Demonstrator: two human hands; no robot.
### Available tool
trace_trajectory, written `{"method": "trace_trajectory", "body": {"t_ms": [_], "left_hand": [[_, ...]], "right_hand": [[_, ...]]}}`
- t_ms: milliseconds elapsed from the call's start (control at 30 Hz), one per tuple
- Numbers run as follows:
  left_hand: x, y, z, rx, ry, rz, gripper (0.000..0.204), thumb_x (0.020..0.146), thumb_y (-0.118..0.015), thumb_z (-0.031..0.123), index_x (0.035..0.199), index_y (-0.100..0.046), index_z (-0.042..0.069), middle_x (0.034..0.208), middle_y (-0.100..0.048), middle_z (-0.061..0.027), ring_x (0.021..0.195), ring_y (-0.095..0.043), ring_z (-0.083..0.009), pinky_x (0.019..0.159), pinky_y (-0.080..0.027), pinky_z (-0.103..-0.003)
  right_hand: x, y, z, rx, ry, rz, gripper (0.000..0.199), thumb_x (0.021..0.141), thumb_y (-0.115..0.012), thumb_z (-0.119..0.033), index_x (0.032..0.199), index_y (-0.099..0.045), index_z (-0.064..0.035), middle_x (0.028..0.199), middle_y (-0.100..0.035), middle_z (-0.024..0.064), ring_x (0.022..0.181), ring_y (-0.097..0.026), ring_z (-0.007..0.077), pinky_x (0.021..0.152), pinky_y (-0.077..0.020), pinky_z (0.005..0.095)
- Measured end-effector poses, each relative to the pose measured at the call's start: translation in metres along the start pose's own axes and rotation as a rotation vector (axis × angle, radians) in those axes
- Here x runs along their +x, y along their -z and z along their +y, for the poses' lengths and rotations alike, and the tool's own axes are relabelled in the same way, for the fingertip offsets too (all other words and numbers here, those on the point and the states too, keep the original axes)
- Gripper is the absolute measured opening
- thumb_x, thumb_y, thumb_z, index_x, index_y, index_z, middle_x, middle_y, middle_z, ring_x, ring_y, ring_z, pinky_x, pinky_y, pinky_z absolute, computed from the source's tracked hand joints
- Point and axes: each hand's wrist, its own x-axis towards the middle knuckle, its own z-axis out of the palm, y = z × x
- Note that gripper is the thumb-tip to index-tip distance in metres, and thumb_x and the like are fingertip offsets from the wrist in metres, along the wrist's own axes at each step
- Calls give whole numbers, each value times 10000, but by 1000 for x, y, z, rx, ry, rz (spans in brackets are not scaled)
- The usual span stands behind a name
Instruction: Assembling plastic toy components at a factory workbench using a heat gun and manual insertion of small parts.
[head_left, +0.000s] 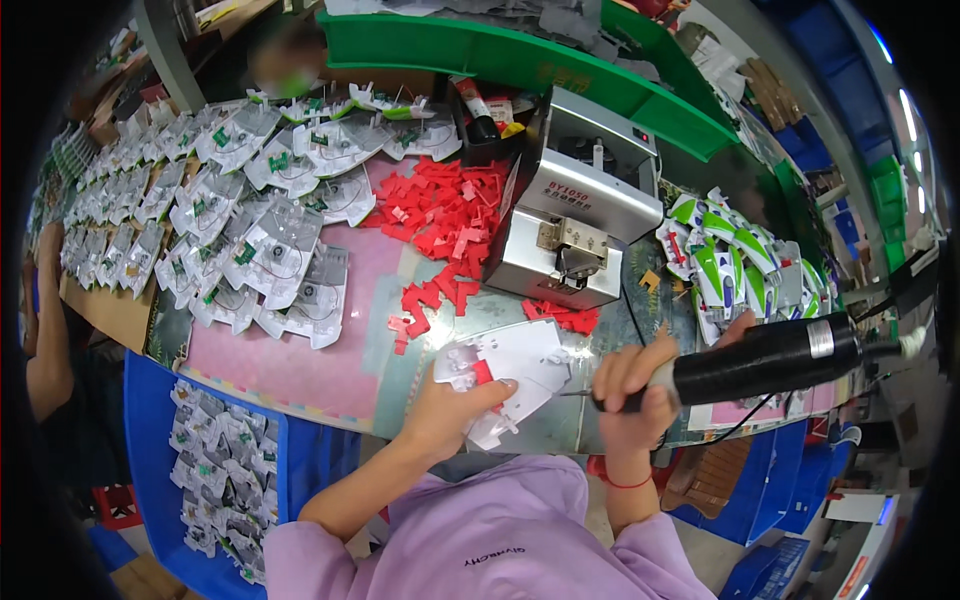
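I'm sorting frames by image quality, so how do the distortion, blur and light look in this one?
Head view: strong fisheye bend, the green rail curving and black corners around the rim; a smudged patch at the top left edge; the left hand on the white plastic part and the right hand gripping the black electric screwdriver are fairly sharp; light is even, with glare on the metal machine.

Table (300, 365) under red clips (440, 225)

A worktop (300, 360) with a pale pink mat fills the frame's middle. Green plastic trays (520, 55) line the upper edge, blue plastic bins (745, 500) sit lower right, and bright strip lights (905, 110) glare far right.
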Motion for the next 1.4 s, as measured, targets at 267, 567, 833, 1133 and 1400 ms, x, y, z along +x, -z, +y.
{"method": "trace_trajectory", "body": {"t_ms": [267, 567, 833, 1133, 1400], "left_hand": [[-12, -6, 16, 52, -93, -369, 597, 691, -628, -30, 1250, -420, -23, 1162, -528, -144, 1014, -537, -174, 881, -416, -303], [-19, -29, 10, 409, -531, -532, 512, 676, -607, -55, 1178, -512, -10, 1347, -312, -247, 1265, -306, -280, 1003, -259, -352], [-26, -63, -17, 617, -574, -691, 450, 652, -620, -45, 1098, -586, 7, 1342, -284, -290, 1170, -436, -294, 909, -379, -320], [-32, -81, -56, 822, -266, -903, 481, 659, -619, -8, 1135, -557, -1, 1337, -313, -270, 1218, -374, -280, 962, -319, -326], [-37, -83, -70, 677, 89, -953, 598, 732, -592, -68, 1287, -378, 1, 1401, -208, -201, 1235, -345, -277, 931, -389, -321]], "right_hand": [[-3, 64, 6, 59, -100, 462, 316, 906, -463, -170, 1168, -305, -91, 920, -506, 103, 591, -482, 147, 531, -430, 324], [-10, 84, -26, -891, 126, 444, 650, 802, -496, 28, 1369, -179, -7, 1313, -356, 175, 1183, -390, 244, 944, -348, 327], [-50, 65, -99, -754, -25, -374, 450, 809, -581, -201, 1216, -477, -39, 1029, -582, 144, 842, -591, 237, 710, -463, 325], [-110, 107, -83, -576, -385, -465, 360, 828, -591, -203, 1145, -550, -38, 661, -601, 71, 519, -511, 105, 495, -416, 261], [-152, 137, -101, -579, -330, -270, 348, 829, -579, -188, 1140, -554, -33, 798, -635, 77, 613, -520, 96, 545, -424, 260]]}}
